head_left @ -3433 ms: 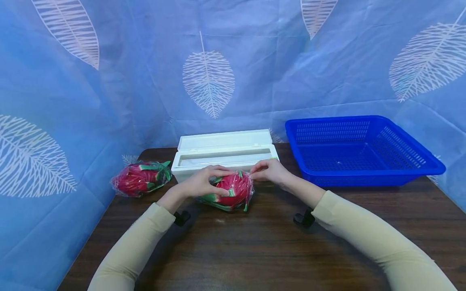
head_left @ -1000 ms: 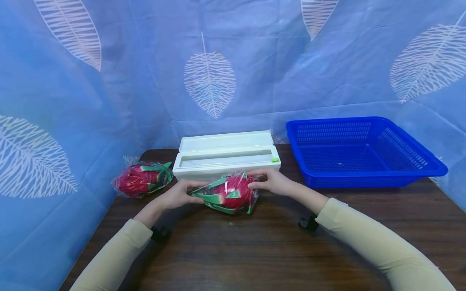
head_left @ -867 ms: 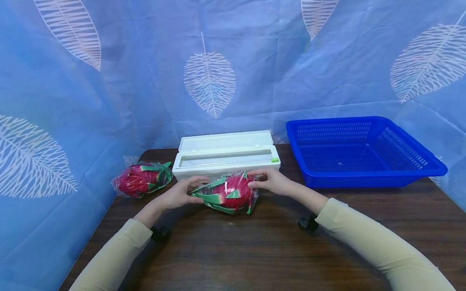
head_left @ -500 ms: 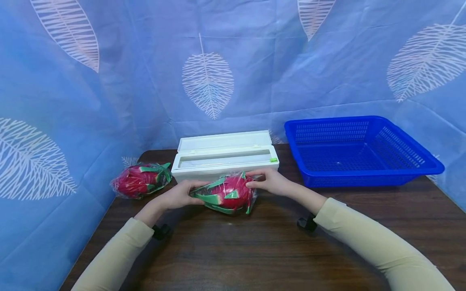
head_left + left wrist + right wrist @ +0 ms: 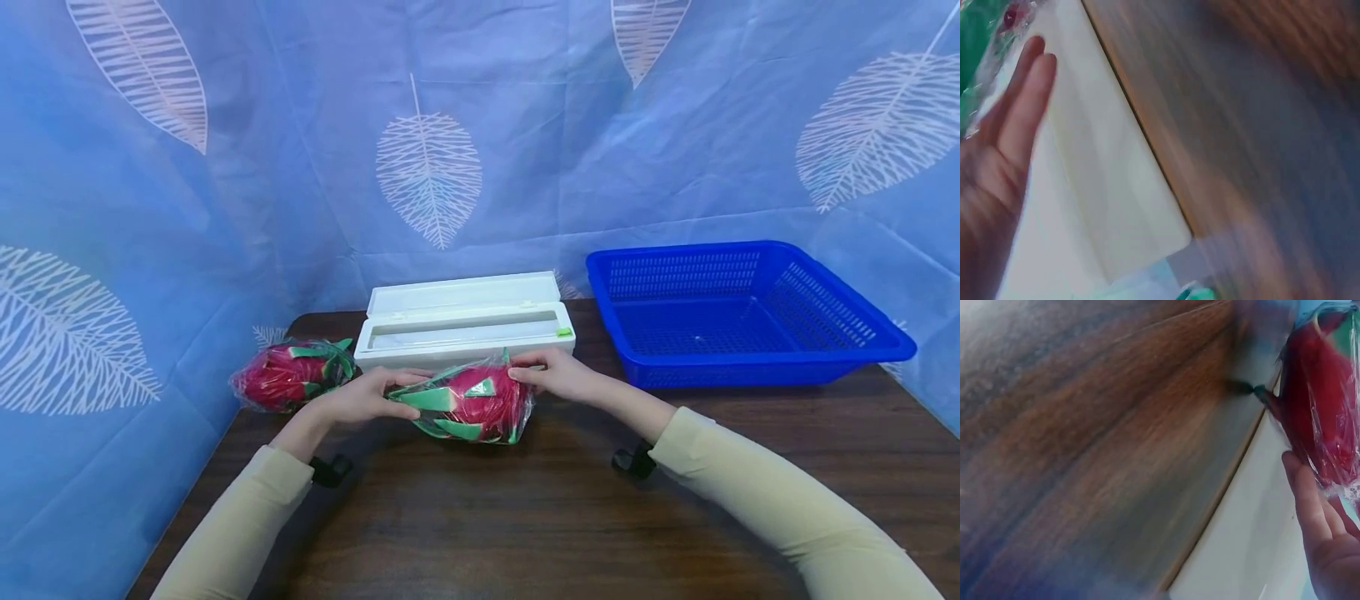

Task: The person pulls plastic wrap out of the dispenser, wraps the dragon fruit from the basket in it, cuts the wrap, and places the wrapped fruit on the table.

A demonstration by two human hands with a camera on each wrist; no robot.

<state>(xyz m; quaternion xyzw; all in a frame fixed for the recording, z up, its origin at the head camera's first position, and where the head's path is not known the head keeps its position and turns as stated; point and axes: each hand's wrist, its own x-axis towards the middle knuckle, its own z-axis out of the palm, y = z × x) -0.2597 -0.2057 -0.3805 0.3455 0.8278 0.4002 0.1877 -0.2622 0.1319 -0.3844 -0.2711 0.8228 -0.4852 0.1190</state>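
Observation:
A dragon fruit [image 5: 491,408], red with green scales and wrapped in clear cling film, lies on its side between both hands. My left hand [image 5: 360,398] holds its leafy left end, thumb in front and fingers behind. At the upper right end, my right hand [image 5: 562,375] pinches the wrapped fruit between thumb and fingers. The right wrist view shows fingertips of that hand [image 5: 1325,534] right at the film on the red fruit [image 5: 1322,394]. In the left wrist view, the fingers [image 5: 1025,103] extend beside the film edge. Behind the fruit stands an open white cling film box [image 5: 390,357].
A second wrapped dragon fruit [image 5: 281,379] lies at the table's left edge. The box holds a pale roll, and a green slider [image 5: 563,332] sits at its right end. A blue plastic basket [image 5: 750,373] stands at the back right of the brown table [image 5: 510,517].
My left hand has gone from the fruit's top to its left end. My right hand has moved from the loose film onto the right end. The fruit has turned slightly.

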